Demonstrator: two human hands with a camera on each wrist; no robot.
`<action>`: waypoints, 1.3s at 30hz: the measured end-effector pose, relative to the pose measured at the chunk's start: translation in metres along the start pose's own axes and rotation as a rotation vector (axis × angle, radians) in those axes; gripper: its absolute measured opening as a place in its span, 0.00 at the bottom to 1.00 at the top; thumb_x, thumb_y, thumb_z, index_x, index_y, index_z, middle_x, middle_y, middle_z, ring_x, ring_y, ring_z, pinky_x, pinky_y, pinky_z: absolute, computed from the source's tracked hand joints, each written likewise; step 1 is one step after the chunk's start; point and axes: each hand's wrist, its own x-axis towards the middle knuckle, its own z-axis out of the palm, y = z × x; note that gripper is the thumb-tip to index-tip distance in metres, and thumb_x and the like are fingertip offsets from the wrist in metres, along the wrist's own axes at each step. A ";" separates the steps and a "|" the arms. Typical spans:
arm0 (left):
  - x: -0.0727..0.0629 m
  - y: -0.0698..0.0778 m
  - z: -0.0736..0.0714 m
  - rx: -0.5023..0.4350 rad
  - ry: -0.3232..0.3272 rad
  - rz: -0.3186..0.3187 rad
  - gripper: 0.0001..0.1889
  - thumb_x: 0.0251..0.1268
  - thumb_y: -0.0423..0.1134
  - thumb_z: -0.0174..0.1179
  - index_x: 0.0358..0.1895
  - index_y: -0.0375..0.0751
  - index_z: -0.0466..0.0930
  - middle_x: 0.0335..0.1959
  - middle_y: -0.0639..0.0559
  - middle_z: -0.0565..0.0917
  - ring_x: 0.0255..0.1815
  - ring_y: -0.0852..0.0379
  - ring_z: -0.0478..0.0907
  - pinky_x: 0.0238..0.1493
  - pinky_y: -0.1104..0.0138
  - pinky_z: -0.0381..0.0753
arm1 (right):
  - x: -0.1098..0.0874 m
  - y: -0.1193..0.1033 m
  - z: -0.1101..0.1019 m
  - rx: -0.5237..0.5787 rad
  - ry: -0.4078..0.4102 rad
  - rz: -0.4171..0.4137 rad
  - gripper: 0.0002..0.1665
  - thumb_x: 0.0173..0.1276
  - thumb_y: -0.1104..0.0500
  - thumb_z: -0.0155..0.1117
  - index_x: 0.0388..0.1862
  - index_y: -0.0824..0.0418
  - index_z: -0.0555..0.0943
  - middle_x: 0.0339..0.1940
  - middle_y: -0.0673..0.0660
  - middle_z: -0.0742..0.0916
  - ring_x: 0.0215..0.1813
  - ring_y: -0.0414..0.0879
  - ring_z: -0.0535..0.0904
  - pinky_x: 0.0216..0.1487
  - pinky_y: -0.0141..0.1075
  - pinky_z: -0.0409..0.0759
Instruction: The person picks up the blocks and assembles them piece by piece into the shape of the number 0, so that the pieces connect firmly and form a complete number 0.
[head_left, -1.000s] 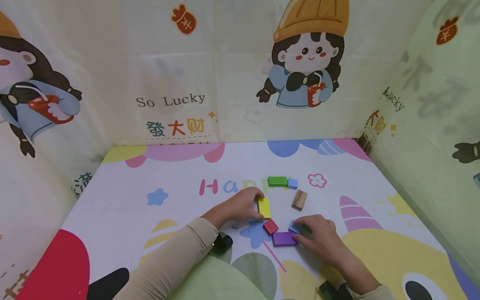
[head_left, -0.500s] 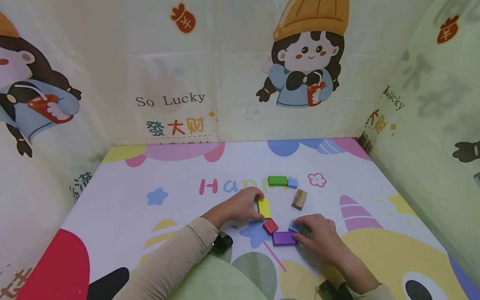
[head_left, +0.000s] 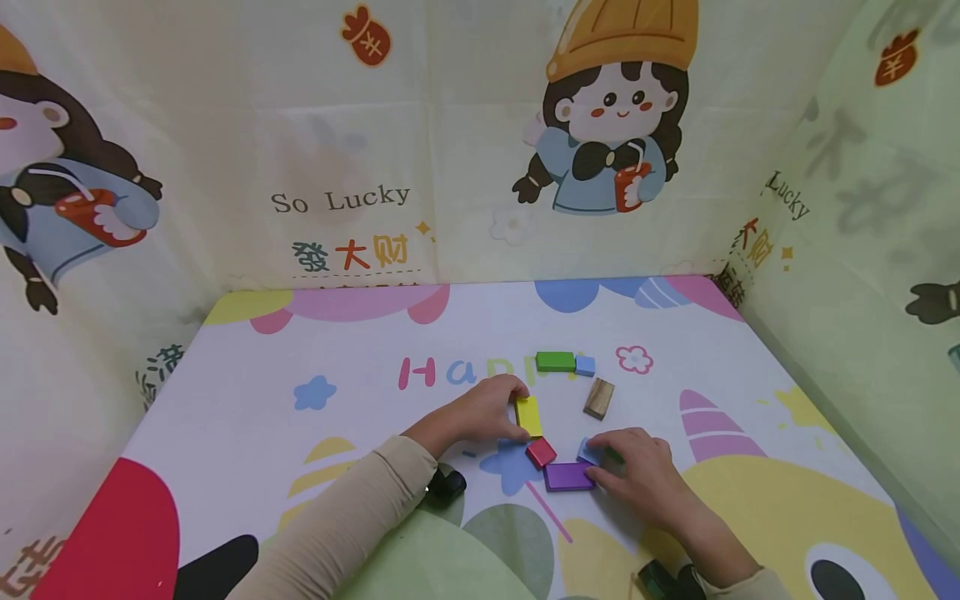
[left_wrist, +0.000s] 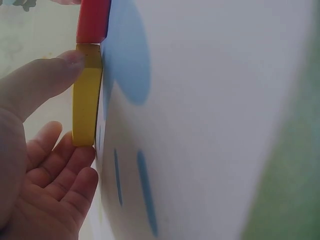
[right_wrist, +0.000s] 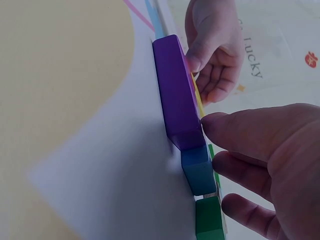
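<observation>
In the head view, my left hand (head_left: 487, 408) pinches the yellow block (head_left: 529, 417) lengthwise, thumb at the near end and fingertips at the far end. A red block (head_left: 541, 454) meets the yellow block's near end. My right hand (head_left: 637, 471) reaches over the right end of the purple block (head_left: 568, 477). In the right wrist view its thumb touches the purple block, and the fingertips lie at a blue block (right_wrist: 199, 172) and a green block (right_wrist: 209, 217). The hand mostly hides that green block in the head view.
Farther back, another green block (head_left: 555, 362) lies against a light blue block (head_left: 585, 367), with a wood-grain block (head_left: 598, 400) nearer and to the right. They rest on a patterned tabletop (head_left: 360, 333). Printed cloth walls (head_left: 480, 167) rise behind and at the sides.
</observation>
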 end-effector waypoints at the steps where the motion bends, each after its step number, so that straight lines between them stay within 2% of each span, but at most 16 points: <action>1: 0.000 0.000 0.000 0.000 0.000 -0.001 0.30 0.52 0.44 0.77 0.58 0.41 0.75 0.51 0.53 0.77 0.53 0.56 0.73 0.58 0.67 0.75 | 0.000 0.000 0.000 -0.001 -0.001 0.002 0.16 0.57 0.58 0.79 0.44 0.54 0.85 0.45 0.50 0.86 0.54 0.54 0.77 0.52 0.55 0.65; 39: -0.003 0.003 0.001 0.013 -0.009 -0.014 0.31 0.54 0.44 0.76 0.60 0.40 0.74 0.55 0.51 0.76 0.54 0.55 0.72 0.61 0.66 0.73 | 0.001 0.000 0.003 -0.003 0.005 -0.006 0.16 0.56 0.57 0.79 0.44 0.54 0.86 0.45 0.51 0.86 0.54 0.54 0.77 0.51 0.54 0.66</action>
